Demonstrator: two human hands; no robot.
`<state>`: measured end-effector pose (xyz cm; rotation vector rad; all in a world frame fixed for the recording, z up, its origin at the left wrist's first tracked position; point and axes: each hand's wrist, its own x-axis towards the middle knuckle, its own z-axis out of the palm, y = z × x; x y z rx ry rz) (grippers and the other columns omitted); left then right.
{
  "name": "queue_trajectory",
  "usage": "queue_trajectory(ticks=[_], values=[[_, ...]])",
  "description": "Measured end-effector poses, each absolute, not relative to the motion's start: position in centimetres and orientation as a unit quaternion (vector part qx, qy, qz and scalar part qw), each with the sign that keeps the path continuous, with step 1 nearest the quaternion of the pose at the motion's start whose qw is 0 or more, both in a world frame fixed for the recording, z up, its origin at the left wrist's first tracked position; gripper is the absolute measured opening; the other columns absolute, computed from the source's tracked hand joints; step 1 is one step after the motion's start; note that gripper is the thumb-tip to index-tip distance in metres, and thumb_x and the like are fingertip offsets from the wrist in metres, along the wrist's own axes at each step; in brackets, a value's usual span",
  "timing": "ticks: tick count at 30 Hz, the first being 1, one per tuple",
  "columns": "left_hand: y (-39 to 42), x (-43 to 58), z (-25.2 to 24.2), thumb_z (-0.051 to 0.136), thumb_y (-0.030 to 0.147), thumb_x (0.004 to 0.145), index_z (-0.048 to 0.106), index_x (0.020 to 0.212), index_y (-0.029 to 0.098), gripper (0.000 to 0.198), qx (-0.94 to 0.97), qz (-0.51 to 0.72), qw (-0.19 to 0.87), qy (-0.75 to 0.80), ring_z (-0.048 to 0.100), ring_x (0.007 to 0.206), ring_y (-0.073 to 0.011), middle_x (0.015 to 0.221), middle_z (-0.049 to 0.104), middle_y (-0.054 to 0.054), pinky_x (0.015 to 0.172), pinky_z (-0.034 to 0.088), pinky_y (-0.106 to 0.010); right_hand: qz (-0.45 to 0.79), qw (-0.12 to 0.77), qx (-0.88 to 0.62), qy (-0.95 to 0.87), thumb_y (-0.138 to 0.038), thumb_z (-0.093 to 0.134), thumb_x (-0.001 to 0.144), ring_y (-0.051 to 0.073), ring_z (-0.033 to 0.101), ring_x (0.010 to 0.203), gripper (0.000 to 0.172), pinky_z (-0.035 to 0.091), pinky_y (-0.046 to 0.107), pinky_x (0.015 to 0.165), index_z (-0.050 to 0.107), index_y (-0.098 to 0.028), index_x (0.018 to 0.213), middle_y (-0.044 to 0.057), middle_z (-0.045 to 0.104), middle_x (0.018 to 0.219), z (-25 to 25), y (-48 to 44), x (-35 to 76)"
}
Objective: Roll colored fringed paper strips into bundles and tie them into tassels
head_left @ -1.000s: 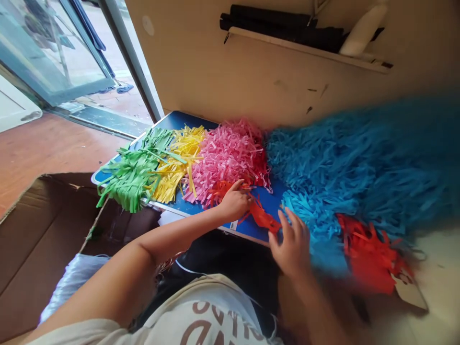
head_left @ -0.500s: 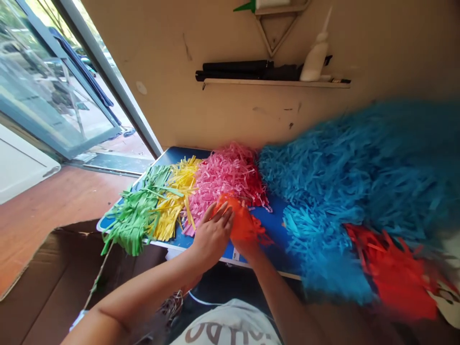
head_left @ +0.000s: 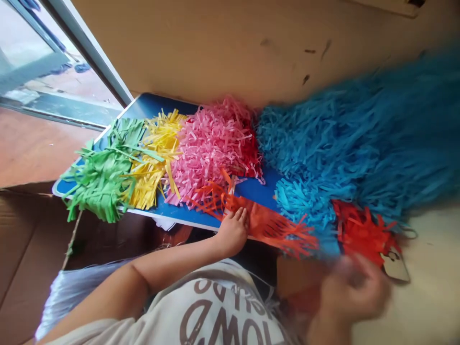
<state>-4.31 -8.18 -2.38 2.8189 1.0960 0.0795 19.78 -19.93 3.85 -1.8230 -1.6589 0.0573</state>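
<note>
My left hand (head_left: 234,231) rests at the table's near edge with its fingers curled over the end of a strip of orange fringed paper (head_left: 264,221). The strip spreads right from the hand, its cut fringe hanging past the edge; more orange strands lie left of the fingers. My right hand (head_left: 355,290) is away from the strip at lower right, smeared by motion, its fingers unclear. Close to it lie red fringed paper (head_left: 362,232) and a small pale tag-like piece with a dark design (head_left: 395,264).
On the blue table (head_left: 201,214) lie green (head_left: 104,167), yellow (head_left: 147,179) and pink fringe (head_left: 212,148), with red fringe (head_left: 253,153) beside the pink. A large blue fringe heap (head_left: 341,139) fills the right. A cardboard box (head_left: 21,249) stands at lower left, near a doorway.
The hands were together over the bunched orange paper. Now that paper lies spread out under my left hand, and my right hand has moved away to the right. The view has tilted down.
</note>
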Motion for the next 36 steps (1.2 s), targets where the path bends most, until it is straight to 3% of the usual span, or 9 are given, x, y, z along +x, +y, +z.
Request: queue_trajectory(ticks=[4, 8, 13, 16, 19, 22, 25, 30, 36], values=[[-8.3, -4.1, -1.9, 0.043, 0.018, 0.095, 0.065, 0.124, 0.004, 0.039, 0.928, 0.007, 0.066, 0.366, 0.06, 0.118, -0.0355, 0.134, 0.059, -0.026, 0.089, 0.045, -0.05, 0.041, 0.243, -0.574, -0.781, -0.017, 0.053, 0.088, 0.029, 0.059, 0.124, 0.049, 0.039, 0.056, 0.109, 0.048, -0.021, 0.137, 0.014, 0.062, 0.133, 0.2, -16.8, 12.1], [-7.6, -6.3, -1.6, 0.045, 0.016, 0.095, 0.067, 0.121, 0.013, 0.034, 0.918, 0.009, 0.074, 0.389, 0.062, 0.112, -0.0299, 0.132, 0.062, -0.018, 0.087, 0.044, -0.046, 0.064, 0.244, -0.556, -0.792, -0.005, 0.048, 0.085, 0.022, 0.068, 0.107, 0.037, 0.043, 0.048, 0.103, 0.061, -0.02, 0.117, 0.008, 0.073, 0.112, -2.8, -13.6, 12.1], [-6.0, -10.9, -0.6, 0.051, 0.02, 0.093, 0.067, 0.12, 0.027, 0.033, 0.881, 0.074, 0.069, 0.462, 0.057, 0.119, -0.0289, 0.133, 0.064, -0.007, 0.1, 0.037, -0.05, 0.059, 0.301, -0.549, -0.777, -0.011, 0.049, 0.09, 0.02, 0.071, 0.1, 0.022, 0.045, 0.041, 0.095, 0.065, -0.022, 0.1, 0.006, 0.076, 0.104, -3.0, -13.4, 14.5], [-6.5, -11.9, 0.7, 0.054, 0.02, 0.089, 0.063, 0.127, 0.026, 0.04, 0.849, 0.11, 0.047, 0.515, 0.05, 0.129, -0.031, 0.141, 0.058, -0.008, 0.107, 0.031, -0.053, 0.035, 0.308, -0.546, -0.778, -0.012, 0.051, 0.087, 0.023, 0.068, 0.107, 0.02, 0.042, 0.044, 0.097, 0.065, -0.021, 0.097, 0.008, 0.074, 0.11, -2.3, -13.6, 13.9], [-7.6, -10.6, 1.3, 0.053, 0.023, 0.09, 0.053, 0.138, 0.025, 0.049, 0.89, 0.138, 0.067, 0.43, 0.044, 0.136, -0.0296, 0.146, 0.053, -0.01, 0.117, 0.019, -0.054, 0.051, 0.288, -0.532, -0.795, -0.012, 0.052, 0.086, 0.024, 0.067, 0.11, 0.019, 0.041, 0.044, 0.098, 0.065, -0.021, 0.096, 0.007, 0.074, 0.11, -2.1, -13.4, 13.4], [-7.6, -8.8, 0.2, 0.046, 0.02, 0.095, 0.057, 0.133, 0.024, 0.041, 0.927, 0.117, 0.136, 0.328, 0.06, 0.115, -0.0224, 0.119, 0.07, -0.008, 0.118, 0.019, -0.051, 0.08, 0.283, -0.532, -0.794, -0.012, 0.053, 0.086, 0.023, 0.069, 0.105, 0.018, 0.04, 0.042, 0.095, 0.066, -0.021, 0.095, 0.005, 0.076, 0.102, -2.4, -13.1, 13.9], [-6.0, -8.6, -1.5, 0.048, 0.022, 0.095, 0.07, 0.11, 0.023, 0.027, 0.905, 0.101, 0.186, 0.369, 0.066, 0.094, -0.0196, 0.094, 0.075, -0.005, 0.11, 0.03, -0.046, 0.102, 0.286, -0.563, -0.768, -0.016, 0.054, 0.089, 0.022, 0.069, 0.098, 0.016, 0.041, 0.04, 0.091, 0.068, -0.022, 0.093, 0.005, 0.076, 0.096, -2.8, -13.0, 14.7], [-3.7, -9.6, -2.2, 0.059, 0.037, 0.091, 0.071, 0.104, 0.023, 0.023, 0.853, 0.15, 0.257, 0.429, 0.066, 0.089, -0.0179, 0.091, 0.074, -0.004, 0.097, 0.036, -0.039, 0.108, 0.292, -0.645, -0.698, -0.029, 0.056, 0.093, 0.021, 0.066, 0.082, 0.019, 0.041, 0.036, 0.081, 0.066, -0.021, 0.079, 0.005, 0.072, 0.081, -3.4, -12.2, 14.6], [-3.6, -7.9, -2.3, 0.05, 0.041, 0.095, 0.072, 0.088, 0.02, 0.031, 0.834, 0.132, 0.205, 0.495, 0.063, 0.073, -0.0164, 0.072, 0.07, -0.003, 0.095, 0.036, -0.039, 0.041, 0.245, -0.704, -0.665, -0.036, 0.055, 0.094, 0.021, 0.06, 0.072, 0.028, 0.038, 0.034, 0.075, 0.068, -0.02, 0.075, 0.006, 0.07, 0.072, -3.9, -10.7, 13.7]])
